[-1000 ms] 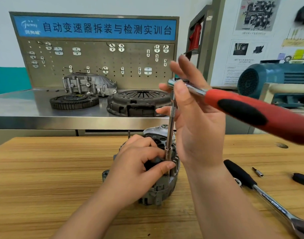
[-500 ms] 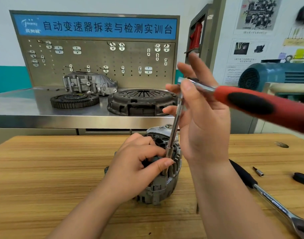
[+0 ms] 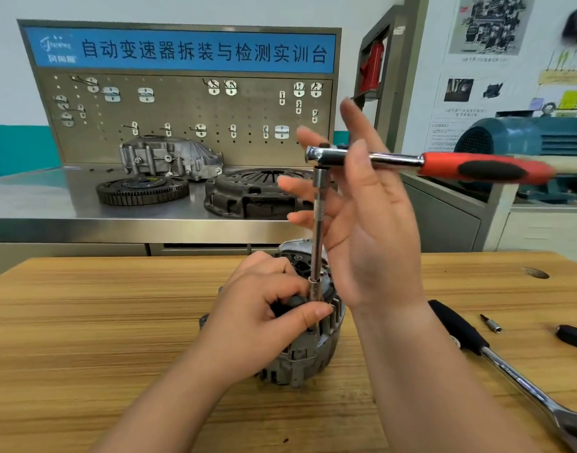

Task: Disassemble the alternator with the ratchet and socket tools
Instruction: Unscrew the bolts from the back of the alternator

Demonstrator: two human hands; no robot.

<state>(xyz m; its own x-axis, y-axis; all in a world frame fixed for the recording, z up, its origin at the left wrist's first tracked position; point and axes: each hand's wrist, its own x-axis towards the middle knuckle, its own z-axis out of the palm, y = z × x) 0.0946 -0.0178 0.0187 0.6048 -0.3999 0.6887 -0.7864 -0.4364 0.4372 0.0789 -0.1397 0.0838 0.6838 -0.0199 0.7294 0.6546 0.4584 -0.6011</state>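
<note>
The grey alternator stands on the wooden table. My left hand grips its top, fingers curled, thumb against the socket at the foot of a long chrome extension. The extension rises upright from the alternator to the head of a red-handled ratchet, whose handle points level to the right. My right hand is raised beside the extension, thumb laid over the ratchet's shaft near the head and fingers spread behind it, pinching it. The bolt under the socket is hidden.
A second, larger ratchet with a black grip lies on the table at right, with a small bit and a black handle beyond. On the steel bench behind sit a clutch cover, a flywheel and a housing.
The ratchet handle has swung from slanting down to the right up to level. The extension has gone from slightly tilted to upright. My left hand keeps its grip.
</note>
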